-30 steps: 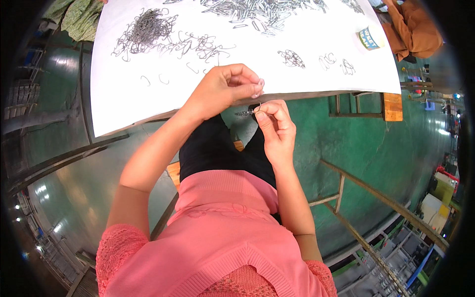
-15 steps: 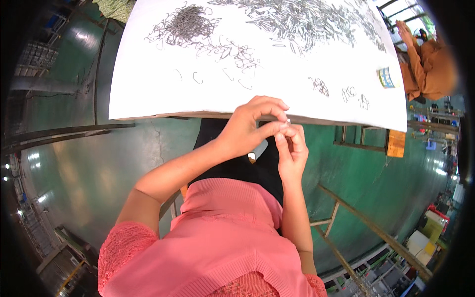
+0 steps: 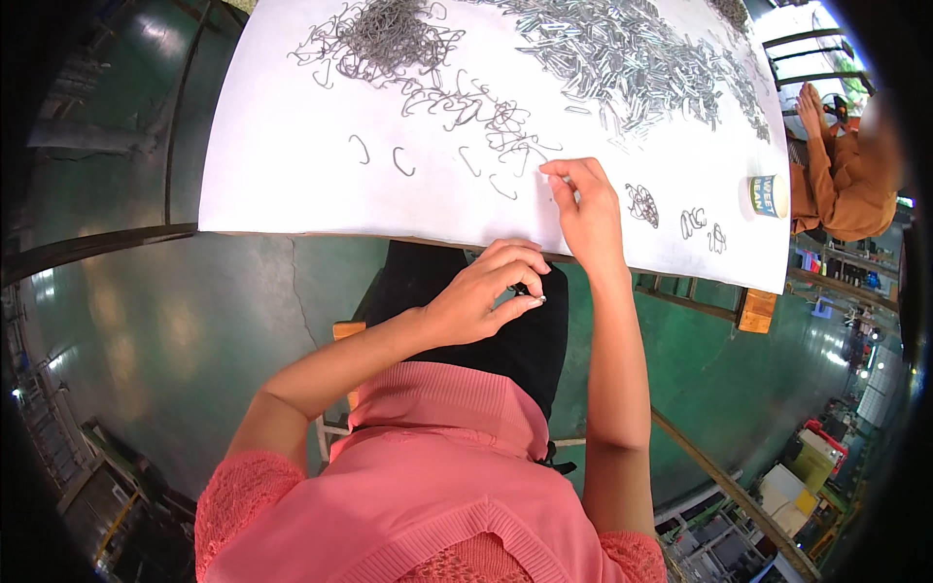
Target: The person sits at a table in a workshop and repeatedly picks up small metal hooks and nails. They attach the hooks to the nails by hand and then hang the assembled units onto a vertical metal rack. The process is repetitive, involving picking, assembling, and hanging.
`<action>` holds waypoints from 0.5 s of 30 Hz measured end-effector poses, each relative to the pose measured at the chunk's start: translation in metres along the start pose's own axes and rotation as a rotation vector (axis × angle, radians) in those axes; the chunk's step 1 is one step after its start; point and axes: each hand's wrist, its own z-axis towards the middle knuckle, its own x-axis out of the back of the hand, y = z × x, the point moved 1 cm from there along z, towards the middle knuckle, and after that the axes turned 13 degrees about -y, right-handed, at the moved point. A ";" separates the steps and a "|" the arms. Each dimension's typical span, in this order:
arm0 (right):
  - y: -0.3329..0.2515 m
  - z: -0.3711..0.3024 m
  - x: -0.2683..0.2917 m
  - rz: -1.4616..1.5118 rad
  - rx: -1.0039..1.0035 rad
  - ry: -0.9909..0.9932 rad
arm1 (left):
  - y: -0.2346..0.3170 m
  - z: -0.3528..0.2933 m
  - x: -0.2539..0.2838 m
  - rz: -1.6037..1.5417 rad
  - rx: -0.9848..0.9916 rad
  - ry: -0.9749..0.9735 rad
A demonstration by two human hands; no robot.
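Observation:
My left hand (image 3: 494,290) is curled in front of the table's near edge, above my lap. Its fingers bend toward the thumb, and a small, partly hidden dark and shiny piece shows there. Over the white tabletop, my right hand (image 3: 591,206) has its thumb and forefinger brought close together beside the trailing end of the wire hooks (image 3: 503,124). Whether a hook is between those fingertips is too small to tell. Several single curved hooks (image 3: 403,161) lie apart to the left. Small clusters of dark bent pieces (image 3: 641,204) rest right of my right hand.
A dense heap of hooks (image 3: 389,39) lies at the far left of the white table (image 3: 292,194). Many short grey metal strips (image 3: 622,68) spread across the far right. A printed paper cup (image 3: 767,196) stands near the right edge. Another person (image 3: 855,175) sits beyond it.
My hands have come apart from each other. The right one moved forward over the tabletop to the hooks, while the left dropped slightly toward my lap. The view has shifted a little.

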 end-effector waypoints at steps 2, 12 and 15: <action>-0.006 0.010 -0.006 -0.061 -0.013 -0.044 | -0.003 -0.001 0.002 0.013 0.000 0.002; -0.025 0.002 -0.042 -0.231 -0.007 -0.061 | -0.001 -0.009 0.003 -0.038 0.022 -0.020; -0.024 -0.011 -0.047 -0.248 0.072 -0.042 | 0.000 -0.014 -0.001 -0.044 0.014 -0.032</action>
